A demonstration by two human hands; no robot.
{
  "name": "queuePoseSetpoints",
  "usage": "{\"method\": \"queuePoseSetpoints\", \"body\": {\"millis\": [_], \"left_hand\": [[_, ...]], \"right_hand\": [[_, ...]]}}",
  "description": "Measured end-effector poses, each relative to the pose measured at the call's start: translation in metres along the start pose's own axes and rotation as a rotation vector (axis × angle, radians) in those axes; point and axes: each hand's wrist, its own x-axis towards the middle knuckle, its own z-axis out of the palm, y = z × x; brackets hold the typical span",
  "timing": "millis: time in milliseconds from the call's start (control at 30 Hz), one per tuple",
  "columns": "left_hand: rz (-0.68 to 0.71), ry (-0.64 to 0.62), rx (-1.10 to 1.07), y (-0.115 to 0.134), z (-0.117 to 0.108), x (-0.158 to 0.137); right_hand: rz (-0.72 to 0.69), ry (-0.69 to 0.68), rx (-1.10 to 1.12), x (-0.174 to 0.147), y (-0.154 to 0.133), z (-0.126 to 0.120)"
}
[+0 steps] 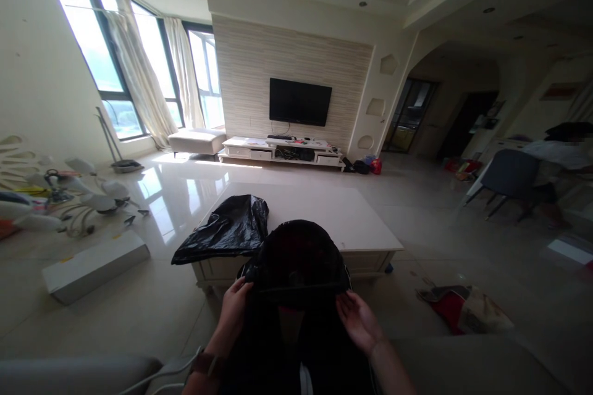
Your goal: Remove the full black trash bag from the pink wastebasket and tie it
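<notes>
A black backpack point(296, 253) with a rounded top stands close in front of me, leaning toward the coffee table. It appears to be open, and its dark inside shows a faint reddish patch. My left hand point(235, 308) pinches its edge on the left side, thumb and fingers closed on the dark fabric. Opposite, my right hand point(359, 318) grips the right edge with bent fingers. The lower part of the backpack is lost in shadow. A crumpled black plastic bag point(227, 228) lies on the left end of the white coffee table point(319, 207), apart from both hands.
A long white box point(97, 265) lies on the floor at left, near a dismantled lamp point(99, 197). A red and beige bag point(463, 308) rests on the floor at right. Farther right a person point(560, 151) sits by a dark chair point(509, 176). A sofa edge point(78, 373) borders the bottom.
</notes>
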Motion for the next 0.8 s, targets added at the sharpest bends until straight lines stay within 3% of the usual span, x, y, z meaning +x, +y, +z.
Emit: {"method": "queuePoseSetpoints", "body": {"millis": [267,433,567,800], "left_hand": [[0.121,-0.091,-0.072,0.034,0.004,-0.016],[-0.009,-0.195,-0.142,0.041,0.006,-0.021],[-0.136,-0.202,-0.249,0.041,0.007,-0.021],[-0.285,-0.274,-0.256,0.04,0.014,-0.015]], "right_hand": [[-0.063,-0.106,0.055,-0.01,-0.015,0.016],[-0.078,-0.204,-0.033,-0.015,-0.022,0.015],[-0.279,-0.171,-0.165,-0.022,-0.02,0.011],[-0.561,-0.302,-0.612,-0.04,-0.029,0.006]]}}
